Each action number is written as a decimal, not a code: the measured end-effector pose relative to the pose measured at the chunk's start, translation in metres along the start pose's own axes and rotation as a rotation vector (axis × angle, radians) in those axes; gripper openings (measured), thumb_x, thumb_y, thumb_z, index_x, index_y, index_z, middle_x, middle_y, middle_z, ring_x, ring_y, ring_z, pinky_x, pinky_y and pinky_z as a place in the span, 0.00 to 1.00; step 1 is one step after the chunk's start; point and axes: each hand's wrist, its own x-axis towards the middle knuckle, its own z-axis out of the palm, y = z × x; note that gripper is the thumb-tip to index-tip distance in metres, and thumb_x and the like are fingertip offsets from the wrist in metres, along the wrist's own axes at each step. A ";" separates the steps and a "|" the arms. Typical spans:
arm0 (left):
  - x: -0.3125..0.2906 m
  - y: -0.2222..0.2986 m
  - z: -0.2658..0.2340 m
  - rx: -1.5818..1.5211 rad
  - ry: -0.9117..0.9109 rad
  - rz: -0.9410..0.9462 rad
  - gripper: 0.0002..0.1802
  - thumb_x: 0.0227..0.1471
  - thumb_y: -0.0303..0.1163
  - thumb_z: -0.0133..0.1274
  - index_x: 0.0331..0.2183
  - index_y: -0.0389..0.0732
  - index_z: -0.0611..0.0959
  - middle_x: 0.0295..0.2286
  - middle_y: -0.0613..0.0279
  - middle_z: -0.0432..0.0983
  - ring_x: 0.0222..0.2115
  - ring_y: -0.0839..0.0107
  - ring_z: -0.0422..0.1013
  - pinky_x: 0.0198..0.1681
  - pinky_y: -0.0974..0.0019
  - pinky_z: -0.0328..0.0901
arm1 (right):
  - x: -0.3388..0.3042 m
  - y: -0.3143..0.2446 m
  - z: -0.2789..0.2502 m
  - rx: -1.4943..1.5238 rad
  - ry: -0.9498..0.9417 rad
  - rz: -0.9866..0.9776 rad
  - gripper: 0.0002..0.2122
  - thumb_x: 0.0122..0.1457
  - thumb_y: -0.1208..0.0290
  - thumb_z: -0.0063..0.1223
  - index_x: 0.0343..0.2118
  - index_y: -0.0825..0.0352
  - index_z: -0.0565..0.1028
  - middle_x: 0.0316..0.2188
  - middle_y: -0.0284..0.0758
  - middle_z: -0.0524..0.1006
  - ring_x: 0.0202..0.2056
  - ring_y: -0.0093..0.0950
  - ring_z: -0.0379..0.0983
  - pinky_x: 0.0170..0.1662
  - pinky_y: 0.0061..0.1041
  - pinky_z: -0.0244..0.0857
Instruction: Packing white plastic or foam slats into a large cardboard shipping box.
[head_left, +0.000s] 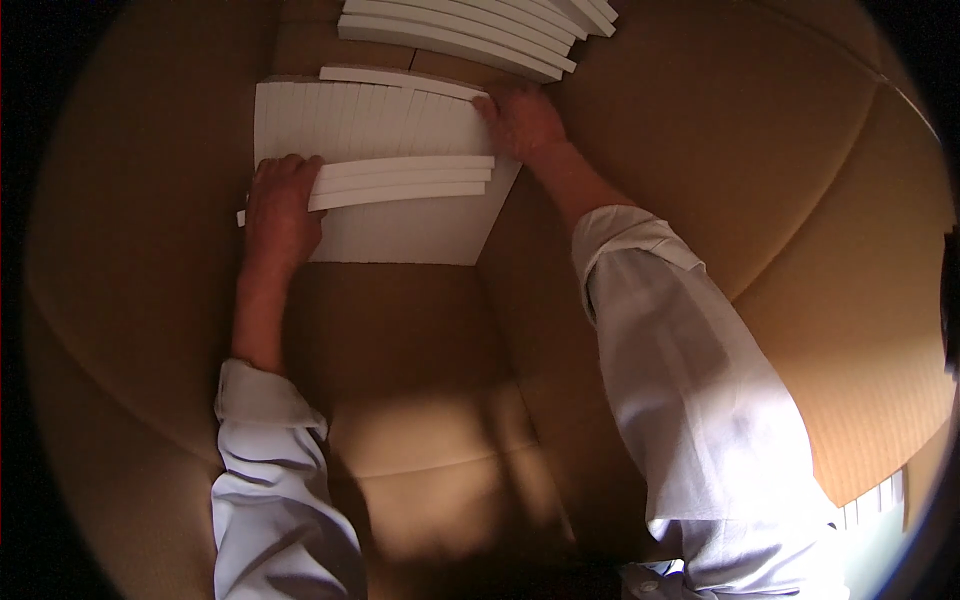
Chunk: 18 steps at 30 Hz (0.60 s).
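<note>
My left hand (285,205) is closed around the left part of a small stack of long white strips (410,180), which lies crosswise over a white layer. Deep in the box, my right hand (523,122) is closed at the right end of a single white strip (400,80). That strip lies along the far edge of a row of white pieces (350,118) packed tightly side by side. Nearer to me, a flat white surface (400,235) shows below the held stack. My right fingertips are partly hidden and slightly blurred.
A tall brown cardboard box (130,220) surrounds both arms, its walls close on the left and right. Beyond the packed row, more white strips (460,35) are stacked at the top. Outside the box, further white pieces (870,503) show at lower right.
</note>
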 end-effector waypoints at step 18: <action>0.046 0.010 -0.021 -0.051 0.275 0.075 0.30 0.40 0.18 0.61 0.49 0.38 0.77 0.43 0.51 0.73 0.45 0.49 0.68 0.51 0.53 0.63 | 0.024 0.044 0.012 0.984 0.088 0.705 0.33 0.67 0.46 0.29 0.43 0.78 0.76 0.44 0.58 0.75 0.50 0.51 0.71 0.56 0.40 0.61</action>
